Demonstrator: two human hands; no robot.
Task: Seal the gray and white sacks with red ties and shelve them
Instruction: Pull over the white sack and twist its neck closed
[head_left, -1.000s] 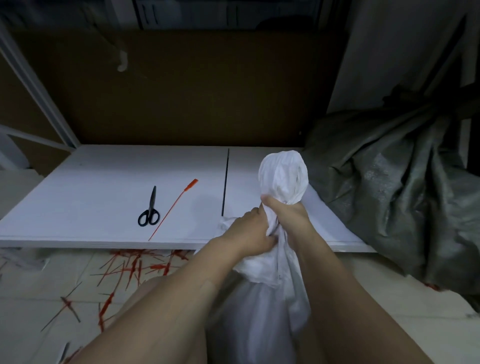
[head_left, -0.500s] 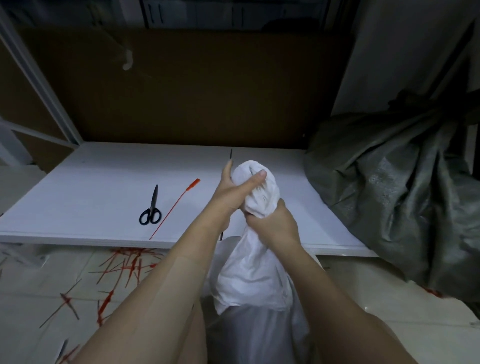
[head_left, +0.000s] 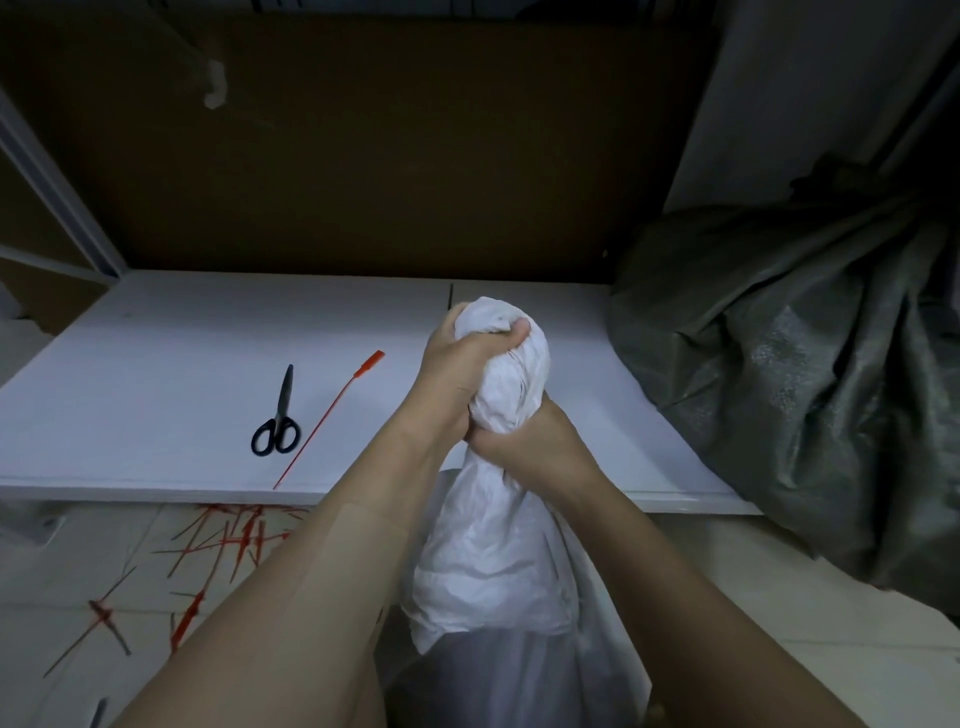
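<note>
Head cam, the only view we get. Both hands are clamped on the white sack (head_left: 493, 561), stacked one over the other. The left hand (head_left: 460, 358) is on top, fingers wrapped over the bunched-up mouth. The right hand (head_left: 524, 449) is just under it, squeezing the neck. The sack sits btw the forearms, right in front of the person, w/ its top up over the front part of the white shelf (head_left: 156, 374). The neck's long axis runs pretty much upright, mouth end pointing up and a bit toward the back of the shelf. Light's dim tbh, so I can't tell if the neck is properly twisted or just scrunched.

What matters next imo is the red tie (head_left: 332, 415). It lies flat on the shelf, left of the hands and apart from them. It runs diagonal: thin tail at the shelf's front edge, flat tab further back and to the right, so the tab points roughly toward the left hand. The left hand is nearer, so I'd guess that one lets go to fetch it while the right holds the neck.

The scissors (head_left: 278, 421) lie just beside the tie on its left, handles toward the person. The gray sack (head_left: 805, 374) slumps at the right end of the shelf, no tie on it that I can see. There's a bunch of loose ties (head_left: 228, 535) on the floor (head_left: 779, 623).
</note>
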